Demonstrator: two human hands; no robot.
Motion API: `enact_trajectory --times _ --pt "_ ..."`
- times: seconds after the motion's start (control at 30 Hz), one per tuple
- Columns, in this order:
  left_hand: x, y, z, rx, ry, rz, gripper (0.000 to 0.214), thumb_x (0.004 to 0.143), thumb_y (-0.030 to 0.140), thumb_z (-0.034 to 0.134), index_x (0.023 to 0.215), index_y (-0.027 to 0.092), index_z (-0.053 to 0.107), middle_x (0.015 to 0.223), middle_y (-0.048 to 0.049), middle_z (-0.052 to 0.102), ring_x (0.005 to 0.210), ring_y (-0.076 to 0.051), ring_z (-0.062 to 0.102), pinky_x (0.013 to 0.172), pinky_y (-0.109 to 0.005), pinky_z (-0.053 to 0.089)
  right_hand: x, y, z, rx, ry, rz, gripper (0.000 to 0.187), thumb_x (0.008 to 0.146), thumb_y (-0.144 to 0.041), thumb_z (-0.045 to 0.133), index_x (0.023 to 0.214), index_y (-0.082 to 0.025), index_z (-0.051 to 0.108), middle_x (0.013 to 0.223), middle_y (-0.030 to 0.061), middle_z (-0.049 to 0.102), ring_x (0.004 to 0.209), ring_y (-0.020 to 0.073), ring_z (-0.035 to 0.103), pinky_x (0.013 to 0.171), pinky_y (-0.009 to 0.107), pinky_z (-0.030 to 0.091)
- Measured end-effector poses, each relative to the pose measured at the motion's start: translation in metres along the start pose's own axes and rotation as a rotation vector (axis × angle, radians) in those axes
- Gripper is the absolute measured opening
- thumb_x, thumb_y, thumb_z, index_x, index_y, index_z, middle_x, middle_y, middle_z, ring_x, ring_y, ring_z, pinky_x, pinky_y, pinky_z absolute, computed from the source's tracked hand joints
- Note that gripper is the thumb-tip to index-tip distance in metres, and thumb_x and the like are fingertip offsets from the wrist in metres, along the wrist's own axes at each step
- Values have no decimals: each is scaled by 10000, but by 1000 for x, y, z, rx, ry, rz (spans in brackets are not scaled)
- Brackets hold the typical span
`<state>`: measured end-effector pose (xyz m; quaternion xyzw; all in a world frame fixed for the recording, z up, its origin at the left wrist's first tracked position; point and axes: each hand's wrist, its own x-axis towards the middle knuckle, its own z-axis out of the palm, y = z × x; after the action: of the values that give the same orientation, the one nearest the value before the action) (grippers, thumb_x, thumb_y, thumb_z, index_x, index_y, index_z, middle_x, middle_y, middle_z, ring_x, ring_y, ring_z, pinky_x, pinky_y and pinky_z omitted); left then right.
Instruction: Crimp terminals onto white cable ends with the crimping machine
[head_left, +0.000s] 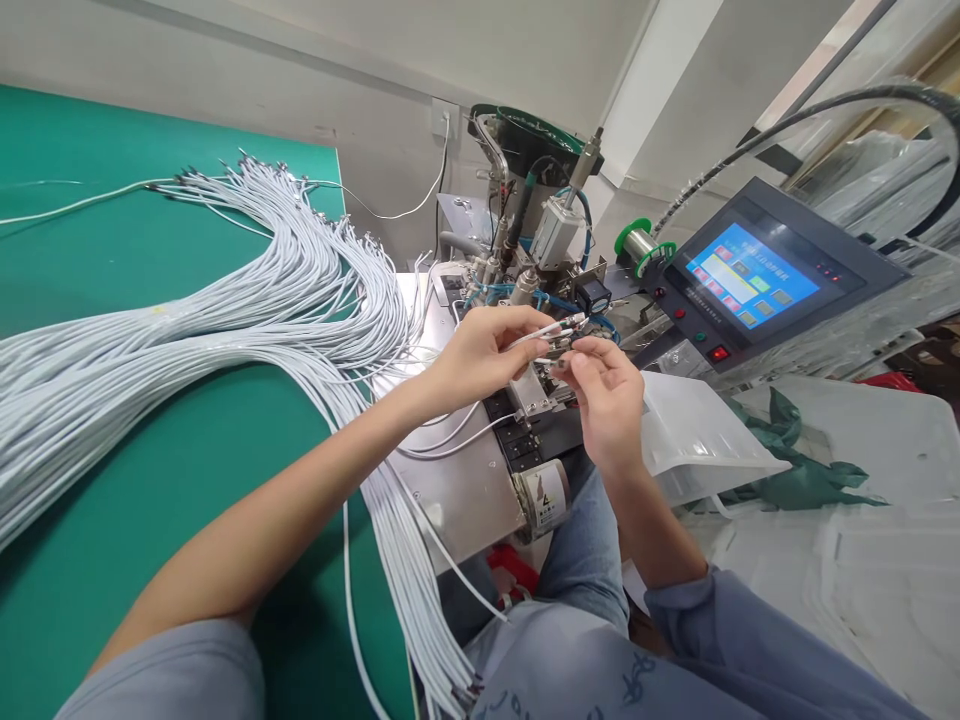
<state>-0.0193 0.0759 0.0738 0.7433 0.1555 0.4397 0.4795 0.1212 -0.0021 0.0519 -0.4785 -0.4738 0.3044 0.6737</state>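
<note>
Over the metal bench machine (555, 235), my left hand (491, 350) pinches a white cable (551, 331) between thumb and fingers, close to its stripped or metal-tipped end. Just right of it, my right hand (609, 395) is closed, thumb against fingertips, around something too small to name beside that cable end. The two hands nearly meet. Several more white cables lie on the steel plate (457, 490) below my left wrist. A large bundle of white cables (285, 290) with dark and metal tips spreads over the green table (187, 510) to the left.
A control panel with a lit touchscreen (752, 275) stands at the right, with a wire spool (641, 248) beside it. A round feeder bowl (532, 130) sits behind the machine. At the lower right are a white plastic bin (705, 430) and translucent containers (862, 570). A cylindrical motor (541, 497) juts out near my knees.
</note>
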Motion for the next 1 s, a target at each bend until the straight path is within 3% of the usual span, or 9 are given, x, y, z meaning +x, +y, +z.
enact_trajectory --times 0.2,0.4,0.7,0.87,1.0 --pt "3 -4 -3 -122 -14 -50 183 819 292 610 916 137 618 765 -22 624 478 -38 509 444 -181 431 -5 5 13 -44 25 -82 294 713 -286 681 960 -223 534 841 8 660 822 139 647 798 311 542" --pt "5 -7 -1 -60 50 -69 131 808 204 591 919 137 614 901 -46 638 518 -28 500 415 -137 421 -2 7 30 -82 50 -110 321 683 -257 692 947 -224 513 819 -5 638 764 125 644 765 293 550" --pt "3 -10 3 -75 35 -91 166 828 233 553 962 146 598 850 -20 613 436 -10 453 405 -157 402 -3 14 30 -148 103 -120 249 698 -263 657 900 -215 521 790 -1 646 718 122 638 713 275 541" --pt "6 -14 -8 14 -104 -61 208 788 235 565 970 147 616 620 27 532 496 -61 480 457 -185 398 2 19 24 -94 137 -104 267 695 -241 648 932 -206 531 805 8 639 769 130 637 756 286 530" --pt "10 -21 -20 206 -264 -29 79 703 219 621 703 140 621 562 37 473 512 -58 409 447 -184 317 6 24 17 -115 170 -79 263 694 -253 647 929 -200 542 797 7 624 761 123 625 752 282 529"
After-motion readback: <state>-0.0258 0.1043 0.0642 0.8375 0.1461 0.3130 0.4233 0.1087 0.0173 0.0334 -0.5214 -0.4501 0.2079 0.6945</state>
